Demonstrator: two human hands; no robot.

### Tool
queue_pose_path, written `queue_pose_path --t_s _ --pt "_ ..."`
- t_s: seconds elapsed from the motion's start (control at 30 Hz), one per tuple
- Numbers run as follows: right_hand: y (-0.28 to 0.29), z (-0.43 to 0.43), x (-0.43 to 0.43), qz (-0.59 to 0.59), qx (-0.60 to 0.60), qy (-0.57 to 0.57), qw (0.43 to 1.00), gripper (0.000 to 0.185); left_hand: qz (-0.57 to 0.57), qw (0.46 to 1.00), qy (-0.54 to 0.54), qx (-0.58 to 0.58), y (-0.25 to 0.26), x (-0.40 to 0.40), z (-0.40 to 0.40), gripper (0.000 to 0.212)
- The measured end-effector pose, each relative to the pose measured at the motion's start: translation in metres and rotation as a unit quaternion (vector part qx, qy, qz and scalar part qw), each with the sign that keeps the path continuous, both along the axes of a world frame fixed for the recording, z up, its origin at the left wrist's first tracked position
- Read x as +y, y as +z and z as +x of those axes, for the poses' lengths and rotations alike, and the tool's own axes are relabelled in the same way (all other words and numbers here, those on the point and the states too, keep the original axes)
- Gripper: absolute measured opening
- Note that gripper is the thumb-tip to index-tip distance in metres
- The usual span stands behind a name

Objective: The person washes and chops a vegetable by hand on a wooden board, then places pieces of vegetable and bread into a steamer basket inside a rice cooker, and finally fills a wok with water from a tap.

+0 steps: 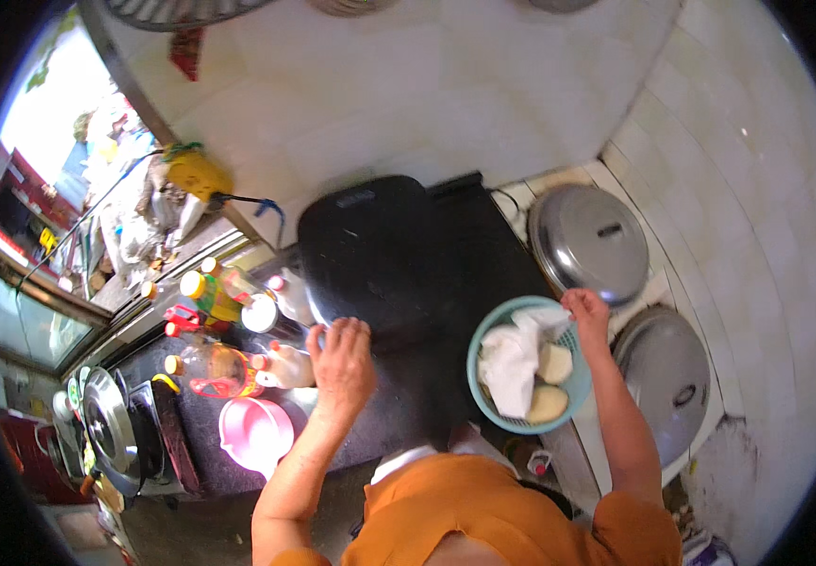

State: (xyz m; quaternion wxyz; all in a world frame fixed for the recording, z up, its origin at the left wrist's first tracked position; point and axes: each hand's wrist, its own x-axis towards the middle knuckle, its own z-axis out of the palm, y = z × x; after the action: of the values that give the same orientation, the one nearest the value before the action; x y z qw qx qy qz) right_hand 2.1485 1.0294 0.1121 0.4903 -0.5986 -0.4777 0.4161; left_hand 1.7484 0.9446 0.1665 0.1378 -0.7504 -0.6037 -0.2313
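A pale green plastic basket [475, 375] stands at the right of the dark countertop, with a white cloth [510, 364] and pale, rounded food pieces [548, 405] in it. My right hand [587, 311] is at the basket's upper right rim, its fingers pinching a corner of the white cloth. My left hand [343, 361] is over the counter beside a white bottle with a red cap [289, 368]. Its fingers are partly bent, and whether it touches or holds anything there cannot be made out. Above it lies a black board or panel [380, 247].
Several bottles, among them a clear one with a red label [213, 369], crowd the left by the window. A pink plastic bowl [256, 431] sits below them. A lidded pot [107, 417] stands far left. Two large metal lids [588, 240] cover the tiled ledge at right.
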Motion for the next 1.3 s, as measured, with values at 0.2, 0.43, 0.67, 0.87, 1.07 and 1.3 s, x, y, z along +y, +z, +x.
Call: queue_pose_path --t_s 0.2,0.43,0.67,0.87,1.07,1.3 --pt "-0.027 0.066 -0.044 -0.056 -0.217 -0.031 0.974 0.029 0.017 0.999 0.021 0.036 -0.005 0.002 0.0 0.024" --pt "-0.066 0.09 -0.078 -0.185 -0.123 0.046 0.974 0.05 -0.005 0.999 0.002 0.039 -0.013 0.002 0.002 0.025" --pt "-0.078 0.093 -0.079 -0.188 -0.104 0.111 0.97 0.041 0.003 0.998 0.013 0.063 -0.014 0.001 0.006 0.025" --pt "-0.062 0.079 -0.068 -0.252 0.007 0.12 0.96 0.027 -0.127 0.987 0.065 0.075 0.005 0.01 0.004 0.042" --pt "-0.076 0.071 -0.058 -0.206 0.026 0.095 0.974 0.027 -0.176 0.964 0.071 0.185 0.021 0.005 0.046 0.071" --pt "-0.074 0.057 -0.056 -0.208 0.057 0.059 0.975 0.026 -0.168 0.973 0.045 0.148 0.01 0.008 0.058 0.059"
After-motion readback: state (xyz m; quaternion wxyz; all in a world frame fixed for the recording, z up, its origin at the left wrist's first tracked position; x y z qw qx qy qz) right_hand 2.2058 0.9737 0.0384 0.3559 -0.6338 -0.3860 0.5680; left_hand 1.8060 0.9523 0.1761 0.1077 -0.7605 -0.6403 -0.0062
